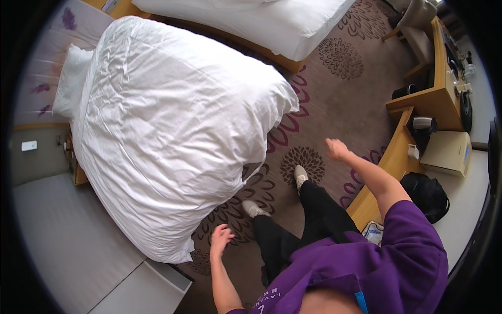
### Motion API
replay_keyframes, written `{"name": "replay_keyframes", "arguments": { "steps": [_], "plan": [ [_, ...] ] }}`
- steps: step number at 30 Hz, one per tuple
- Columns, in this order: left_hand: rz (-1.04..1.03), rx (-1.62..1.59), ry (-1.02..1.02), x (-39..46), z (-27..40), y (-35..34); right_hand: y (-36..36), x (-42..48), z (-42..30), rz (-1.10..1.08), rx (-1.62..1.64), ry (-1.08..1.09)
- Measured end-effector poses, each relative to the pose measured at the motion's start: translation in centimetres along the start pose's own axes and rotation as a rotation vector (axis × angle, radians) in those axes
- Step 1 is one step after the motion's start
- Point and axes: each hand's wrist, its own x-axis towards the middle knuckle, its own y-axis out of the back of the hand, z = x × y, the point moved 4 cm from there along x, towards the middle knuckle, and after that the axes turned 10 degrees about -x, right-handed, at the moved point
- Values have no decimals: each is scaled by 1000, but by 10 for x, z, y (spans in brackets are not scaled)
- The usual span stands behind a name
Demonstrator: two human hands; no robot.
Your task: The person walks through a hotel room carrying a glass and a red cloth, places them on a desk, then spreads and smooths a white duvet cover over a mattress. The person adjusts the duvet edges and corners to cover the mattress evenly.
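Note:
A bed with a rumpled white duvet (176,117) fills the left and middle of the head view. My left hand (222,237) hangs just off the duvet's near corner, over the patterned carpet (282,188). Its fingers are apart and hold nothing. Farther right, my right hand (337,149) is over the carpet between the bed and the wooden bench. Its fingers look partly curled, and I see no object in it; blur hides how closed they are. A white pillow (70,78) shows past the duvet's far left edge.
Another bed with white bedding (270,23) stands at the top. On the right, a long wooden bench (386,165) bears a cream box-shaped appliance (445,153), a white cup (413,151) and a black bag (425,196). A wooden desk (431,104) and chair (417,39) stand beyond.

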Motion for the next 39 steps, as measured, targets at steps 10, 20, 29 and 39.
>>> {"name": "replay_keyframes", "arguments": {
  "steps": [10, 20, 29, 39],
  "plan": [
    [18, 344, -334, 13, 170, -155, 154, 271, -51, 527, -55, 183],
    [100, 72, -266, 79, 267, -244, 185, 329, 21, 315, -52, 482],
    [692, 513, -672, 127, 451, -174, 238, 355, 50, 96, -150, 513],
    [303, 602, 118, 232, 529, -194, 381, 382, 11, -249, -83, 543]
  ]
}}
